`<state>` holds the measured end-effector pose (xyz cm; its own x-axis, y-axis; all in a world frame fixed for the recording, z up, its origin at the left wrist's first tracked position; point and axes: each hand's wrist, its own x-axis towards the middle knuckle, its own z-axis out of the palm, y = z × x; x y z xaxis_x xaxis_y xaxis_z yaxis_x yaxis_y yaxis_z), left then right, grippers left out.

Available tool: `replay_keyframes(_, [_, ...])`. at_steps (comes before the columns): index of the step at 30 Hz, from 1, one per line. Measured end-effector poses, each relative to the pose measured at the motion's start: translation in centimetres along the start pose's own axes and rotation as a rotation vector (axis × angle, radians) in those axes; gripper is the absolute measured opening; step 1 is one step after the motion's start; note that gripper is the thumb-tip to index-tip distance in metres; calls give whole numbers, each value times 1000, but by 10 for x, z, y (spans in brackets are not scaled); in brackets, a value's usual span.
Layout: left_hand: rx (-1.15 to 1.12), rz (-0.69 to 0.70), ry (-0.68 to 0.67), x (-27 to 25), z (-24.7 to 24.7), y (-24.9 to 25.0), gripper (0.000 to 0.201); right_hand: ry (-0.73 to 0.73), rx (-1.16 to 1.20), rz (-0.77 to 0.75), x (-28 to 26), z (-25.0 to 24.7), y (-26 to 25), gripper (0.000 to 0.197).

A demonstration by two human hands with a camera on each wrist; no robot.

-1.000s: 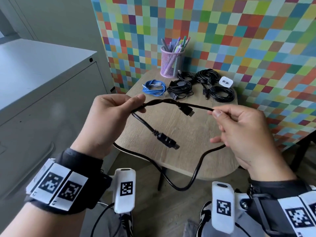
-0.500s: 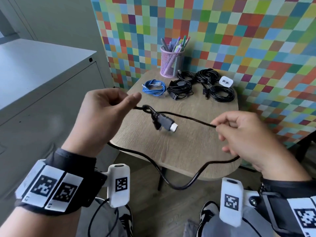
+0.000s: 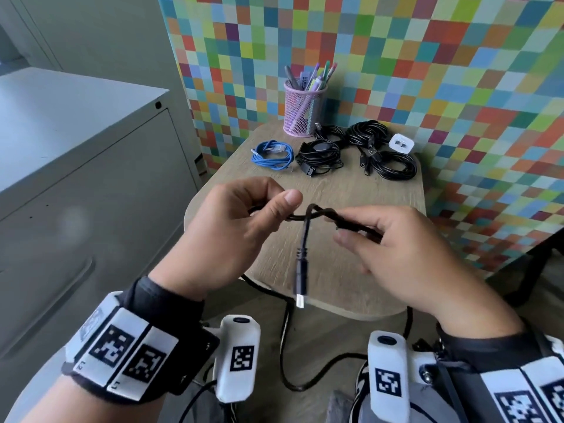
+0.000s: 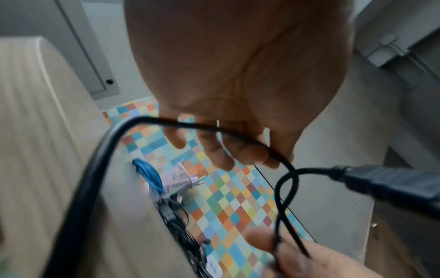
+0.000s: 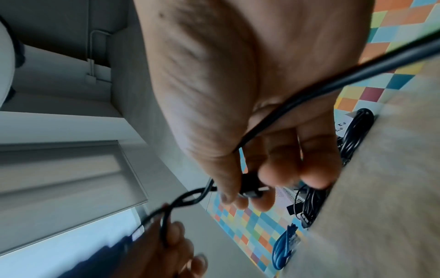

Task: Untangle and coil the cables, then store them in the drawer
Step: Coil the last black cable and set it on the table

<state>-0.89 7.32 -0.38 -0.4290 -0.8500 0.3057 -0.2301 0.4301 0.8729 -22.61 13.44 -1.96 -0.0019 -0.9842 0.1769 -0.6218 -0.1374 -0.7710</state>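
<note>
You're holding the black cable (image 3: 305, 222) in the air over the near edge of the small wooden table (image 3: 351, 190), both ends crossing in a loose overhand loop between your hands. Your left hand (image 3: 232, 236) is pinching the run just left of the crossing, thumb and index curled round it. Your right hand (image 3: 406, 254) is pinching the other side; in the right wrist view its fingertips (image 5: 264, 199) are closing on what looks like the second plug, though blur is making that hard to confirm. One connector (image 3: 300, 277) is hanging free below the crossing, swinging. The slack is drooping off the table edge toward the floor.

Handling, as a judgement: light, flexible, rubbery jacket, so it's gripping well and not slipping. It's holding some curl memory, so loops are likely to spring. The plug is the only stiff, heavier part, so it's going to pendulum. Take hold at the strain relief just behind the plug, not the metal tip, and feed it back through the loop.

Farther back on the table: a coiled blue ethernet cable (image 3: 273, 155), black cable bundles (image 3: 366, 148), a white charger (image 3: 401, 144), a pink mesh pen cup (image 3: 302, 112). A grey metal cabinet (image 3: 91, 166) is standing to your left; its front is shut.
</note>
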Motion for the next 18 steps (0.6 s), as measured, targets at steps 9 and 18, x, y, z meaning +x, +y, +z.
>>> replay_keyframes(9, [2,-139,-179,-1,-5,-2,25,159,64,-22,3,-10,9,32])
replay_keyframes(18, [-356,-88,135,3,-23,-6,31,225,29,46,4,-27,26,15])
